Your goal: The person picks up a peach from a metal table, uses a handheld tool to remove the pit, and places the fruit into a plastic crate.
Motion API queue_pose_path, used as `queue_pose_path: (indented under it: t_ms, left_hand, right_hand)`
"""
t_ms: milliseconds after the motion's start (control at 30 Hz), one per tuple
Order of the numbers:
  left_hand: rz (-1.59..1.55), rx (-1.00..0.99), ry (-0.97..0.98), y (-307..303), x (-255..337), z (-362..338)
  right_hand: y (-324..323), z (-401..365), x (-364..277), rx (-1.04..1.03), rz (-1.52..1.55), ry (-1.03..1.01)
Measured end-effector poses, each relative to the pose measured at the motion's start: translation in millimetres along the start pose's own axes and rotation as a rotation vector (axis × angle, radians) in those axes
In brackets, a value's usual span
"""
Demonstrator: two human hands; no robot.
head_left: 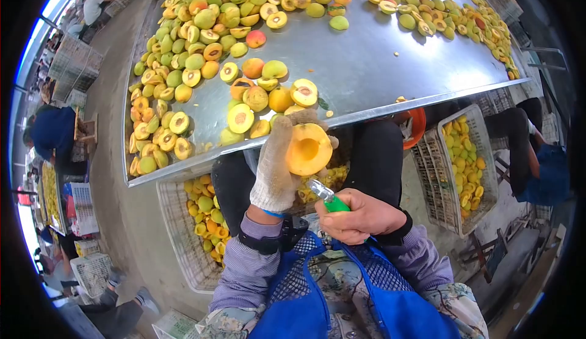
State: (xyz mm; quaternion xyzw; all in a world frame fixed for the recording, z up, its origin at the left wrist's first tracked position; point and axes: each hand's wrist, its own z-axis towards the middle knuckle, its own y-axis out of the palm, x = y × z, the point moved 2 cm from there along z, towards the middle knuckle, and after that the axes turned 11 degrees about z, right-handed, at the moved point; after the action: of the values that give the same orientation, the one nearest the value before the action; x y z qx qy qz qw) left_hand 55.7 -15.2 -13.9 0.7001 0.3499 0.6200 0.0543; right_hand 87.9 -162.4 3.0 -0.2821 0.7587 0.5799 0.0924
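My left hand [276, 171], in a pale knitted glove, is wrapped round a halved orange-yellow fruit [309, 149]. Its cut face is turned up and shows a round hollow with no stone. Bare and closed, my right hand [360, 217] grips a green-handled tool [334, 201] whose metal end points at the fruit from just below, a small gap apart. Beyond my left hand, a small group of halved fruits [256, 98] lies near the edge of the metal table [342, 64].
A large fruit pile [201, 30] covers the table's left, another [452, 18] its far right. Crates of fruit stand below at left [177, 217] and right [436, 174], with an orange bucket [416, 125] under the edge. Other people sit at the right and far left.
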Motion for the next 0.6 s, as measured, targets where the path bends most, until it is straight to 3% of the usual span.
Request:
queue_pose_path:
  t_ms: [167, 233, 300, 333, 367, 433, 467, 533, 600]
  left_hand:
    - [0.414, 0.342, 0.19, -70.8, 17.8, -36.6]
    - [0.838, 0.673, 0.196, -139.3, 16.9, -58.4]
    - [1.541, 0.762, 0.065, -198.1, 13.6, -82.7]
    - [1.813, 0.745, -0.097, -195.6, 20.8, -93.5]
    - [1.814, 0.753, -0.1, -194.5, 24.1, -91.0]
    - [1.737, 0.665, 0.168, -182.0, 30.7, -68.0]
    - [1.593, 0.675, 0.111, -162.2, 36.7, -49.6]
    - [1.62, 0.643, 0.256, -161.2, 29.1, -2.8]
    - [1.856, 0.753, 0.296, -171.2, 13.3, 46.0]
  right_hand:
    - [-6.9, -2.3, 0.7, 0.135, -0.083, -0.026]
    - [-14.8, -2.8, 1.6, 0.184, -0.065, -0.04]
    - [-18.0, 2.0, 3.9, 0.177, -0.037, -0.034]
    - [-16.8, 5.0, 5.0, 0.181, -0.036, -0.024]
    - [-15.7, 8.5, 4.1, 0.185, -0.04, -0.017]
    - [-9.4, 17.9, 3.6, 0.194, -0.073, 0.005]
    - [-6.4, 21.2, 3.8, 0.207, -0.108, 0.03]
    - [-2.5, 25.1, 3.0, 0.237, -0.146, 0.032]
    - [-2.3, 25.4, 4.0, 0.273, -0.179, 0.028]
